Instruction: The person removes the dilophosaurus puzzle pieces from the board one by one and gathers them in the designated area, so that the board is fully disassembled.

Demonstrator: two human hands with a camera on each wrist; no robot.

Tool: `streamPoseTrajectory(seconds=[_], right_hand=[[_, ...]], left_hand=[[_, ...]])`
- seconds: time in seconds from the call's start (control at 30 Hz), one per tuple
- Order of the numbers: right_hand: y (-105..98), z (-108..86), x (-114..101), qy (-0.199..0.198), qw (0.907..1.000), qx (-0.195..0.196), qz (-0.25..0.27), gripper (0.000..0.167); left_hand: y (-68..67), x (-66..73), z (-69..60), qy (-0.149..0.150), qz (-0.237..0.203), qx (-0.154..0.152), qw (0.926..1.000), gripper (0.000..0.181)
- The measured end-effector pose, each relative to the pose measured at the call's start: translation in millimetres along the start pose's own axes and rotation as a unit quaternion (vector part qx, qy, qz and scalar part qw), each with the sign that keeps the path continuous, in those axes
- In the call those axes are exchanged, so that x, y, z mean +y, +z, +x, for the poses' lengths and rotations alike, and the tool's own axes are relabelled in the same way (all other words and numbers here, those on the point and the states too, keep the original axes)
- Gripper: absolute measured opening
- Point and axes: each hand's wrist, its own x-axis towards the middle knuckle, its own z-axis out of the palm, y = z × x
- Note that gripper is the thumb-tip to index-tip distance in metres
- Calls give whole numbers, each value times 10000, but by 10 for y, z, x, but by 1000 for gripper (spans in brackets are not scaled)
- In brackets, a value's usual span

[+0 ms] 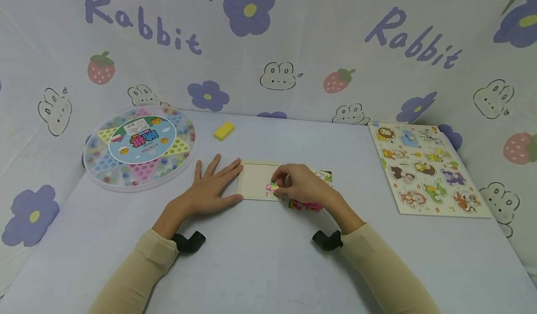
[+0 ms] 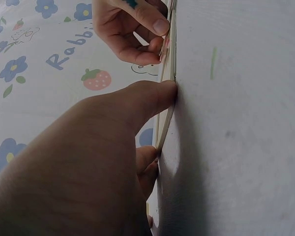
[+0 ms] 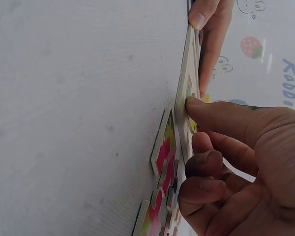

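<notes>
A shallow wooden puzzle tray (image 1: 255,180) lies on the table in the head view. My left hand (image 1: 213,187), fingers straight and spread, touches the tray's left edge with thumb and fingertips. In the left wrist view, its thumb (image 2: 155,96) rests at the tray's side. Over the tray's lower right part, my right hand (image 1: 304,183) pinches a pink and green puzzle piece (image 1: 271,190) between thumb and fingers. The right wrist view has this piece (image 3: 190,88) low at the tray surface. Other puzzle pieces (image 1: 308,207) lie right of the tray, partly hidden under the right hand.
At the left lies a round Chinese checkers board (image 1: 142,170) with coloured marbles. A yellow block (image 1: 224,131) sits behind the tray. An animal picture board (image 1: 428,169) lies at the right. Patterned cloth (image 1: 310,39) hangs along the back of the table.
</notes>
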Motion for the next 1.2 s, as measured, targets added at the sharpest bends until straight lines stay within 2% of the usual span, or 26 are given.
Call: streamPoseTrajectory(seconds=[0.3, 0.53, 0.8, 1.2], right_hand=[[-1, -14, -10, 21, 9998, 168, -115, 25], [-6, -49, 23, -177, 9995, 235, -129, 16], [0, -55, 86, -293, 9989, 365, 36, 13], [-12, -74, 104, -50, 9985, 459, 297, 14]], left_hand=[[6, -12, 18, 28, -1, -21, 10000, 85], [26, -30, 34, 35, 82, 1, 10000, 85], [20, -17, 26, 24, 23, 3, 10000, 86], [29, -23, 15, 17, 32, 19, 10000, 86]])
